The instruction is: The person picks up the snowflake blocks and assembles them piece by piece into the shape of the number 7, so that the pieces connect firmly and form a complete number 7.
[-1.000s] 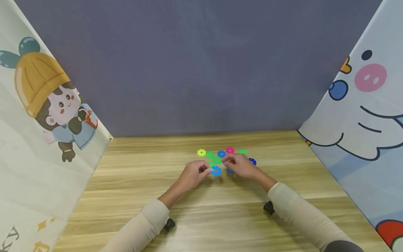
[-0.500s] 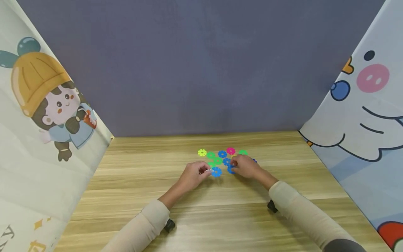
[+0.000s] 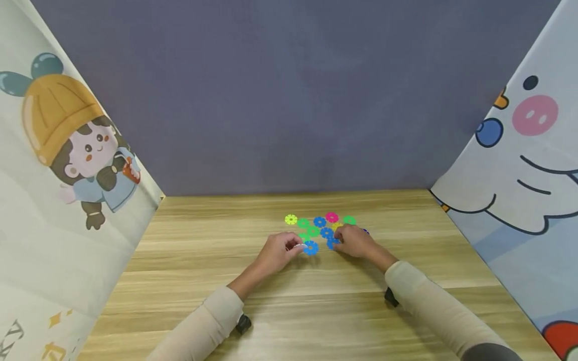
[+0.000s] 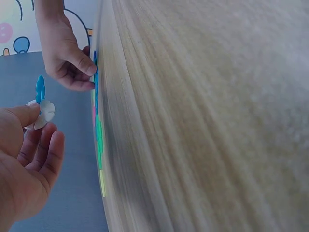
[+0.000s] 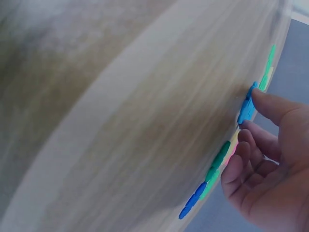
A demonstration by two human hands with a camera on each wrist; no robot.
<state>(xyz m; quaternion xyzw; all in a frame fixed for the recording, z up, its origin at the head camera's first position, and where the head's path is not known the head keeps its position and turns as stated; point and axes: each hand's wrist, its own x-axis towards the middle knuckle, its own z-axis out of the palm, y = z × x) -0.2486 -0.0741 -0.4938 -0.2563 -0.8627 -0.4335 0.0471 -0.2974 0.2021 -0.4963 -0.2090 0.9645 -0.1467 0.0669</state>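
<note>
My left hand pinches a white notched building disc between thumb and fingers, raised over the table. A light blue disc stands slotted into the white one at an angle. To the right, my right hand reaches down to the tabletop. Its thumb and index finger pinch opposite edges of a flat blue disc, seen end-on in the right wrist view. Another blue disc lies just behind it. The remaining fingers of the right hand are curled in.
Green discs lie between the hands on the wooden table. Behind are a yellow-green disc, a blue disc, a pink disc and another green disc. A grey panel stands at the back.
My right hand has shifted slightly right and down onto the blue disc, uncovering another blue disc and a yellow one. The left hand keeps holding the joined discs nearly in place.
</note>
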